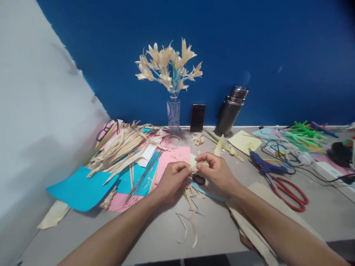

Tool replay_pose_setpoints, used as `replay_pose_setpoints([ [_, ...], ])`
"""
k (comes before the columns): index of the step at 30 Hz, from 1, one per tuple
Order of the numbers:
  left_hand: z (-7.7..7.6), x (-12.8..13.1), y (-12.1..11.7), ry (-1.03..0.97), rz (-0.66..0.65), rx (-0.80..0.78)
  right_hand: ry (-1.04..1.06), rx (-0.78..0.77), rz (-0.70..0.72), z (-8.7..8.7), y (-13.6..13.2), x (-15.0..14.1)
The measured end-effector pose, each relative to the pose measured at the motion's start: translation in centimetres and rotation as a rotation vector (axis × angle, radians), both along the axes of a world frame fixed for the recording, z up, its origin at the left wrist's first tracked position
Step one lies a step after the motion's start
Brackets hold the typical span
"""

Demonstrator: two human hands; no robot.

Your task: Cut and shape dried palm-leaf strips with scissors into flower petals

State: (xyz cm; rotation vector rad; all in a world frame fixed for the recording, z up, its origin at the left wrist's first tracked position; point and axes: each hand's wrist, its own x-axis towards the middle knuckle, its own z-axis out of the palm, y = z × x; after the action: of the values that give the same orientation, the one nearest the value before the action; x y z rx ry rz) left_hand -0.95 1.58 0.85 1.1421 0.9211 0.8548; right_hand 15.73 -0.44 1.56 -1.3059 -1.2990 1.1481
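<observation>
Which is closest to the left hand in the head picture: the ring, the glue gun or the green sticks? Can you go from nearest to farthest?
From the left hand:
1. Ring: just beyond the hand, in front of the bottle.
2. Glue gun: off to the right, past the right hand.
3. Green sticks: farthest right, near the blue wall.

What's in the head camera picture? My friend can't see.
A left hand and right hand pinch a small pale piece above a grey table; behind, cream pointed flowers stand in a clear plastic bottle by a blue wall.
</observation>
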Motion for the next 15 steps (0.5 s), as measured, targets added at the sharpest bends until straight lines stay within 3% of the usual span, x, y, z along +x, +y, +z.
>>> replay_pose_setpoints([
  [3,0.0,0.0,-0.1,0.068,-0.002,0.100,-0.183,0.092,0.032,-0.1,-0.1,0.0],
  [5,-0.1,0.0,-0.1,0.055,-0.016,0.100,-0.187,0.095,0.036,-0.2,-0.3,-0.1],
  [12,0.6,-0.4,0.0,0.071,-0.088,0.052,0.302,-0.160,0.203,0.0,0.0,0.1],
  [15,1.0,-0.4,0.0,0.023,-0.038,0.019,0.482,-0.170,0.137,0.3,0.8,1.1],
])
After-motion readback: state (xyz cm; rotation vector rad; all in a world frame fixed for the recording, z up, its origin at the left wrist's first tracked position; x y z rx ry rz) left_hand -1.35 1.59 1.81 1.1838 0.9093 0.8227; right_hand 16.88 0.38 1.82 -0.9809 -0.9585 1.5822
